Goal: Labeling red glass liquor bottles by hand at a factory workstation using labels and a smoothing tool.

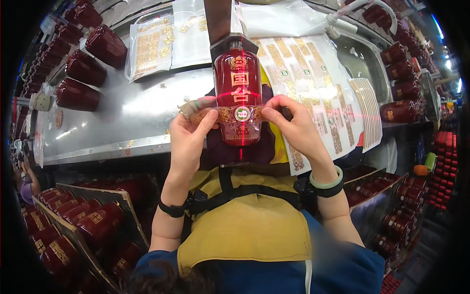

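A dark red glass bottle (230,73) with gold characters lies in front of me, its neck in a dark holder (220,45). Across its lower front runs a gold-patterned label strip (227,114) with a round green-and-white emblem in the middle. My left hand (190,131) pinches the strip's left end between thumb and fingers, and some of its fingers have cloth wraps. At the other end, my right hand (298,127) pinches the strip with thumb and forefinger. Red laser lines cross on the bottle around the strip. Whether the strip is stuck down cannot be told.
On the right lies a sheet of gold label strips (313,93), beside a metal basin (360,59). Further label sheets (152,44) are at the back left. Red bottles (81,95) line the metal bench (132,108). Crates of bottles (98,220) stand below on both sides.
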Action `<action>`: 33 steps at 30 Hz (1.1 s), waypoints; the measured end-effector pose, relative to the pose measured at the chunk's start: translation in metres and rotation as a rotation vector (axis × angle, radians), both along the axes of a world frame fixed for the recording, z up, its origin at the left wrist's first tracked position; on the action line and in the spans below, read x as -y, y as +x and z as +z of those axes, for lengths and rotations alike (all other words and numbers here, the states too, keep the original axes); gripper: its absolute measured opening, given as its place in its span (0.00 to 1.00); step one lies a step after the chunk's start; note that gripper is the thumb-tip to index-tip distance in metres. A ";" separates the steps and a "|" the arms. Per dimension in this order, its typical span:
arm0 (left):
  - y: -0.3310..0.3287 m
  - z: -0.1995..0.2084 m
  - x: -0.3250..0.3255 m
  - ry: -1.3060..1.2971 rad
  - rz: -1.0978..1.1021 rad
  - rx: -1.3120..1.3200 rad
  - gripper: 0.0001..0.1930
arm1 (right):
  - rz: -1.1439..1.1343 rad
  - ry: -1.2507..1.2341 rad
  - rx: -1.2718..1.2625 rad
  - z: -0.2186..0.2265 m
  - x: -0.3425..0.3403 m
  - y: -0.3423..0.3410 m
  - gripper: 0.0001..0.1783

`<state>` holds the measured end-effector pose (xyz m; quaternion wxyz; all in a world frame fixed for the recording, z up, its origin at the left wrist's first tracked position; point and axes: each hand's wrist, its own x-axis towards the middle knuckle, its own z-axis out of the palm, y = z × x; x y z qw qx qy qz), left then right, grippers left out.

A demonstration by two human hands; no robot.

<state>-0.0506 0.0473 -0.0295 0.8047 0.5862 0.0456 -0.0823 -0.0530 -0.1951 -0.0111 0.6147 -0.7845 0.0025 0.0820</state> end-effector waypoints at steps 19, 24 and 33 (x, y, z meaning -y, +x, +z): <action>0.002 -0.005 0.002 -0.088 0.002 -0.050 0.15 | -0.007 -0.034 0.014 -0.001 -0.002 0.000 0.10; 0.002 -0.004 0.003 -0.080 0.006 -0.052 0.16 | -0.015 -0.020 -0.010 -0.001 -0.002 0.000 0.10; 0.002 -0.006 0.003 -0.078 0.007 -0.061 0.15 | -0.006 -0.012 0.001 0.000 -0.002 0.001 0.10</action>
